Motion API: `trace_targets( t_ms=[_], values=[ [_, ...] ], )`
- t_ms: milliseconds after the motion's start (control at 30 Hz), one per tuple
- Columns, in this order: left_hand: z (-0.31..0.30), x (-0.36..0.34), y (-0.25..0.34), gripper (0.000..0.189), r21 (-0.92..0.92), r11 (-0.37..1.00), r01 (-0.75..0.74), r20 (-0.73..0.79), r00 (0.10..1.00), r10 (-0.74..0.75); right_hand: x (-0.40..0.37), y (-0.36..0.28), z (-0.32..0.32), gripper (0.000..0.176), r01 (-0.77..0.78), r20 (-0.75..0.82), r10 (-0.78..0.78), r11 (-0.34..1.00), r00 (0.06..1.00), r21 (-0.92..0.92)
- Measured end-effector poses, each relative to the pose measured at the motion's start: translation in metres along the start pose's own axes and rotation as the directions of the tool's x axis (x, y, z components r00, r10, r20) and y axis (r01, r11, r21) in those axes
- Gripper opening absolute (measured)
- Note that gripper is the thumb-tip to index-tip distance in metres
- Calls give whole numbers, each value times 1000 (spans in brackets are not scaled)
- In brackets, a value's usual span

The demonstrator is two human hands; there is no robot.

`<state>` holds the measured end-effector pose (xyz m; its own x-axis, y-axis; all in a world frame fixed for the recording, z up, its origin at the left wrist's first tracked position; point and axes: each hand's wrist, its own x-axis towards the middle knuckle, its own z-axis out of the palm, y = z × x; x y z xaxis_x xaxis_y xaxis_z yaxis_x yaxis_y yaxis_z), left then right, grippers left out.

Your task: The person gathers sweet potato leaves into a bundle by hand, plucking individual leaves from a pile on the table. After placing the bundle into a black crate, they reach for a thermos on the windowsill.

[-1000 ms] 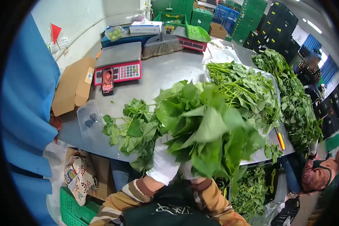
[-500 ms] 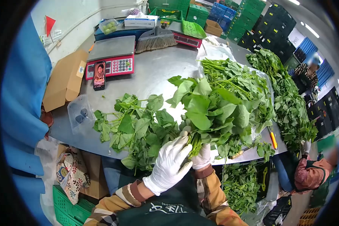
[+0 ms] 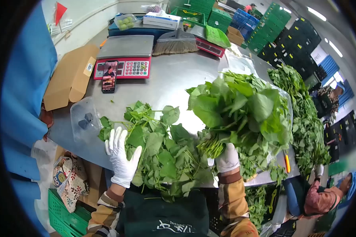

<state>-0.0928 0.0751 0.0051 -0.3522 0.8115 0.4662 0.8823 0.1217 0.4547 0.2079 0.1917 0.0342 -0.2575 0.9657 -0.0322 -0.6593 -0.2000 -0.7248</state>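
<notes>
My right hand [image 3: 228,158], in a white glove, is closed round the stems of a bunch of leafy greens [image 3: 241,106]. The cut stem ends point left and toward me, and the broad leaves fan out away from me. My left hand [image 3: 122,157], also gloved in white, has its fingers spread at the left side of a loose pile of leafy greens [image 3: 158,154]; nothing shows in its grasp. Behind the held bunch lies a larger heap of greens [image 3: 283,114], partly hidden by it.
A red scale [image 3: 136,68] with a phone [image 3: 109,77] leaning on it stands at the back left, beside a brush [image 3: 175,42]. A clear plastic box [image 3: 85,116] and an open carton [image 3: 72,77] lie left. An orange-handled knife [image 3: 287,162] is at right. A co-worker [image 3: 324,195] handles greens further right.
My left hand has left the stems and moved left to the loose pile, its fingers opening out. My right hand has shifted slightly right, still holding the bunch.
</notes>
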Motion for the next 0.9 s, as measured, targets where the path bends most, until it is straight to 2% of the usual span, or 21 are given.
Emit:
trace_targets(
  t_ms=[33,67,100,133,167,233,267,333,400,467,500,533,567,600,633,667,700,733,767,833,900],
  values=[
    [7,-1,-8,67,38,999,31,29,999,-32,15,-3,0,36,57,13,-56,996,998,-72],
    [14,-2,-15,68,75,995,60,57,996,-64,50,4,-43,32,-1,-106,-23,976,994,-218],
    [22,-4,-23,70,113,990,86,86,992,-96,69,-1,-41,28,82,-39,-110,895,993,-438],
    [31,-7,-30,73,52,994,99,146,984,-106,86,-9,-27,24,170,28,-197,760,980,-628],
    [38,-9,-33,77,117,990,72,219,971,-96,105,-16,-10,22,152,-31,-261,654,965,-741],
    [36,-5,-20,77,234,972,12,270,960,-77,152,-32,17,27,49,-61,-181,548,982,-835],
    [36,-2,-21,77,193,981,15,277,959,-69,178,-40,24,30,-3,-84,-143,489,986,-872],
    [36,2,-21,78,182,983,37,290,953,-89,255,-45,-4,34,46,-20,-248,258,969,-965],
    [36,5,-19,78,161,983,85,304,943,-132,315,-51,-12,30,146,189,-302,-161,934,-976],
    [36,8,-19,81,181,979,90,348,926,-149,358,-55,0,30,87,257,-315,-467,914,-880],
    [36,10,-19,82,190,977,92,374,914,-159,396,-38,-19,34,-6,255,-408,-539,877,-842],
    [36,11,-19,82,196,976,97,392,904,-169,417,-24,-34,34,121,270,-498,-311,824,-943],
    [36,13,-19,83,204,974,100,412,894,-178,438,-10,-48,35,304,282,-585,-63,761,-951],
    [37,14,-19,83,211,972,104,429,883,-188,451,3,-49,35,488,291,-663,129,690,-864],
    [37,16,-19,83,211,972,104,438,879,-189,457,15,-54,43,441,300,-657,56,691,-896],
    [36,17,-18,83,210,972,104,446,875,-190,456,25,-62,51,248,261,-581,-103,771,-963],
    [38,17,-19,83,207,973,105,454,871,-190,449,33,-55,60,-15,164,-428,-384,889,-923],
    [41,14,-23,81,203,974,99,451,874,-183,445,39,-45,69,-104,73,-289,-552,955,-827],
    [42,16,-24,81,203,974,99,457,870,-184,434,48,-37,79,-116,-34,-134,-672,990,-731],
    [40,18,-23,81,201,974,104,469,863,-189,446,33,-43,97,-2,-37,52,-561,998,-828],
    [42,15,-24,81,217,971,100,461,866,-192,448,22,-50,116,120,54,202,-331,978,-936]
  ],
)
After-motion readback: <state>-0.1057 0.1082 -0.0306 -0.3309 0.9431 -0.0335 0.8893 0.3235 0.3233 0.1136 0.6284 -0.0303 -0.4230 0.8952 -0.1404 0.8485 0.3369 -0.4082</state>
